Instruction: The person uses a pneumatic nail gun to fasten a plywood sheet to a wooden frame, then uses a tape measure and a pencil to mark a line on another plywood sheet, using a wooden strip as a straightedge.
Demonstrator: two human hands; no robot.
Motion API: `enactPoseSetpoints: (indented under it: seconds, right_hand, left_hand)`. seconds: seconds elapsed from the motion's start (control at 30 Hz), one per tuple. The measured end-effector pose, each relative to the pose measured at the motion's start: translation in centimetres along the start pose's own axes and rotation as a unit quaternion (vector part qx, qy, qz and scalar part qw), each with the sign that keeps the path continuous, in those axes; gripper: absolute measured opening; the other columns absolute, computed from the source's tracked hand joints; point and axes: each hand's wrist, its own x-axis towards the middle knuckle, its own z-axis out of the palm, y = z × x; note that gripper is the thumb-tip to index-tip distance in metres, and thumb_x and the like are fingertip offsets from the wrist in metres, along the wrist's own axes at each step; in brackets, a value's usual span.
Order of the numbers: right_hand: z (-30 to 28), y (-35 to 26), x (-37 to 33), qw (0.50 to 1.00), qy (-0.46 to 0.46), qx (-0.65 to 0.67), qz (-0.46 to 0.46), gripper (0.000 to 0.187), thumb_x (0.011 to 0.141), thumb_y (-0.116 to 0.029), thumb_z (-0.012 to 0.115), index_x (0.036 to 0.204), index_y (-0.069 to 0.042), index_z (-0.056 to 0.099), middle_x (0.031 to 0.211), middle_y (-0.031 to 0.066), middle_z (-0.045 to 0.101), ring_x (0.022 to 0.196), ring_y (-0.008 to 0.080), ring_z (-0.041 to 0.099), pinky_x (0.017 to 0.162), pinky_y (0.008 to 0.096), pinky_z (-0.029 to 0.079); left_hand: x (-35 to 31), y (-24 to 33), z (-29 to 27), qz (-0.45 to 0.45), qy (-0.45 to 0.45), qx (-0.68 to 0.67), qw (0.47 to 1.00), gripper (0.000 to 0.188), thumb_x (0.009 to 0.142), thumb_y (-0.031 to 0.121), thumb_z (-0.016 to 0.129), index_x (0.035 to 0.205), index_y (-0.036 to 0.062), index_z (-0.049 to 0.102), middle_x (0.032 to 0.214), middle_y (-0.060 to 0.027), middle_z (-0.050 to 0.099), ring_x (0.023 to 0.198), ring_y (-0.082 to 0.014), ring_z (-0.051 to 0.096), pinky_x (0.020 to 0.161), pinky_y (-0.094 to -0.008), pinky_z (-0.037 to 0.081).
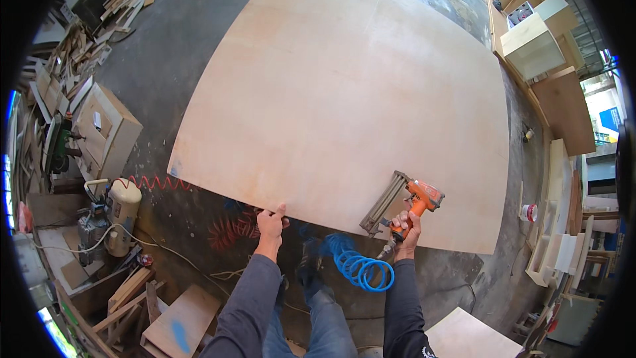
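Note:
A large pale plywood sheet (344, 99) spreads out in front of me. My left hand (270, 229) grips its near edge, the thumb on top and the other fingers partly hidden. In my right hand (405, 231) is an orange nail gun (424, 197), held by its handle over the sheet's near right part. The gun's long grey magazine (387, 202) points down and to the left, its lower end close to the near edge. From the handle's base hangs a coiled blue air hose (361, 268). Whether the gun's nose touches the wood, I cannot tell.
A cream air compressor (124, 215) stands at left, with a red coiled hose (152, 182) running under the sheet. Scrap wood (66, 59) is heaped at far left. Wooden boxes (532, 46) and boards line the right side. Cables cross the floor by my feet.

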Motion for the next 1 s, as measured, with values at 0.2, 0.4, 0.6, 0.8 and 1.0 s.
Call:
enactPoseSetpoints:
  seconds: [0.2,0.4,0.6,0.8,1.0]
  right_hand:
    - [-2.5,-1.1,1.9,0.968,0.165,-0.191,0.012,0.024,0.091,-0.018,0.06,0.108,-0.002,0.054,0.074,0.0089,0.057,0.061,0.0189,0.059,0.06,0.037,0.052]
    - [-7.2,-1.5,1.2,0.677,0.207,-0.697,-0.114,0.031,0.087,-0.024,0.067,0.091,0.006,0.072,0.078,0.0132,0.071,0.07,0.0201,0.068,0.062,0.0398,0.055]
    - [-1.0,-1.4,-3.7,0.571,0.218,-0.779,-0.141,0.026,0.089,-0.026,0.06,0.089,-0.002,0.07,0.081,0.0171,0.071,0.074,0.0353,0.069,0.068,0.0452,0.053]
    - [3.6,2.4,-12.5,0.593,-0.222,-0.774,-0.008,0.024,0.086,-0.029,0.068,0.092,-0.006,0.069,0.089,0.0127,0.068,0.08,0.0298,0.067,0.075,0.0414,0.053]
    - [-4.8,11.2,-13.3,0.486,-0.336,-0.721,0.362,0.064,0.088,-0.05,0.063,0.129,-0.001,0.062,0.122,0.0172,0.066,0.115,0.0286,0.061,0.101,0.0355,0.045]
  left_hand:
    - [0.2,0.0,-0.6,-0.043,0.019,0.051,0.998,0.025,0.095,0.028,0.07,0.097,0.003,0.066,0.08,-0.0037,0.064,0.06,-0.0143,0.06,0.055,-0.0331,0.055]
    - [-0.9,-0.9,-3.2,-0.087,0.015,0.054,0.995,0.021,0.097,0.026,0.065,0.092,0.005,0.062,0.079,-0.0055,0.063,0.064,-0.0174,0.063,0.057,-0.0359,0.054]
    - [-8.6,-3.1,-12.4,0.092,0.092,0.306,0.943,0.03,0.088,0.032,0.071,0.081,0.0026,0.068,0.075,-0.0144,0.068,0.07,-0.0278,0.069,0.066,-0.0404,0.054]
    - [-18.9,-0.9,-18.4,0.05,0.1,0.451,0.885,0.04,0.083,0.042,0.073,0.104,0.008,0.071,0.115,-0.0201,0.063,0.111,-0.0367,0.06,0.093,-0.0475,0.049]
    - [-26.1,5.3,-21.3,0.066,0.176,0.442,0.877,0.065,0.084,0.05,0.071,0.136,0.0147,0.057,0.154,-0.0188,0.034,0.142,-0.0393,0.032,0.108,-0.057,0.034]
